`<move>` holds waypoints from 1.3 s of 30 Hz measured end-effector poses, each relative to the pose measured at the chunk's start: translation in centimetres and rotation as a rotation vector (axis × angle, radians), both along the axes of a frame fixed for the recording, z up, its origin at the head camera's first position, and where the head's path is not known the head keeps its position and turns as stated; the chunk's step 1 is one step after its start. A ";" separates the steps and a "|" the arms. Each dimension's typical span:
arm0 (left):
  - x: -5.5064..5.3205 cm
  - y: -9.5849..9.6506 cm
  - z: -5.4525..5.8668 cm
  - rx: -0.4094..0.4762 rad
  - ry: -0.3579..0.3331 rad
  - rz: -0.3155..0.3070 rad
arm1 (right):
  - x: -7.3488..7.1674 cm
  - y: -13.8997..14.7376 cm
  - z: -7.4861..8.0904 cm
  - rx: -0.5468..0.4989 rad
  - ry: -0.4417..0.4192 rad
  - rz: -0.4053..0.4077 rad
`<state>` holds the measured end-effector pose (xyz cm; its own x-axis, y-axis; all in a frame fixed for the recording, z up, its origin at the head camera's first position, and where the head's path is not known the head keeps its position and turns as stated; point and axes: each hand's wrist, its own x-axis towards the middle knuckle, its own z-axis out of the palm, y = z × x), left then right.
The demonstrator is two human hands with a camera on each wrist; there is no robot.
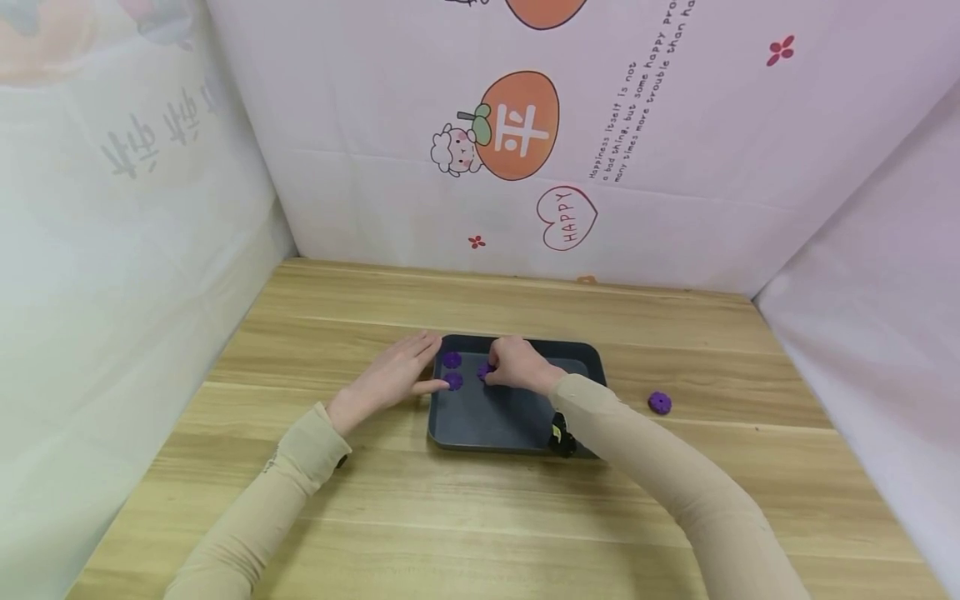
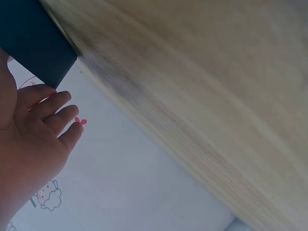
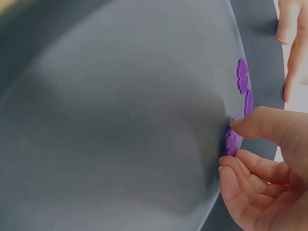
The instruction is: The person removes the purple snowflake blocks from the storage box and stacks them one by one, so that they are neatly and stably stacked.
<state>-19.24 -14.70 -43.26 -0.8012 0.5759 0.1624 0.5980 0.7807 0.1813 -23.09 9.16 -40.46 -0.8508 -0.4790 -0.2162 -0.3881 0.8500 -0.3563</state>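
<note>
My right hand [image 1: 517, 364] reaches into a dark grey rectangular tray [image 1: 487, 421]. Between thumb and fingers it pinches a purple flower-shaped disc [image 3: 232, 139], low over the tray floor. Two more such discs, an upper one [image 1: 452, 360] and a lower one [image 1: 453, 381], lie along the tray's left side. Beside that side is my left hand [image 1: 393, 373], its fingers extended at the far left corner and its thumb reaching over the rim toward the lower disc. In the left wrist view, the left fingertips are right at the tray's corner.
One further purple disc [image 1: 660, 402] lies on the wooden table [image 1: 360, 517], right of the tray. A black wrist device [image 1: 561, 437] hangs under the right sleeve, over the tray's near rim. White printed cloth [image 1: 375, 167] encloses the table at the back and sides.
</note>
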 end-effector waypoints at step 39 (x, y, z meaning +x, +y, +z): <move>0.1 0.1 -0.1 0.008 0.013 -0.004 | 1.9 12.7 2.9 -0.056 0.074 -0.098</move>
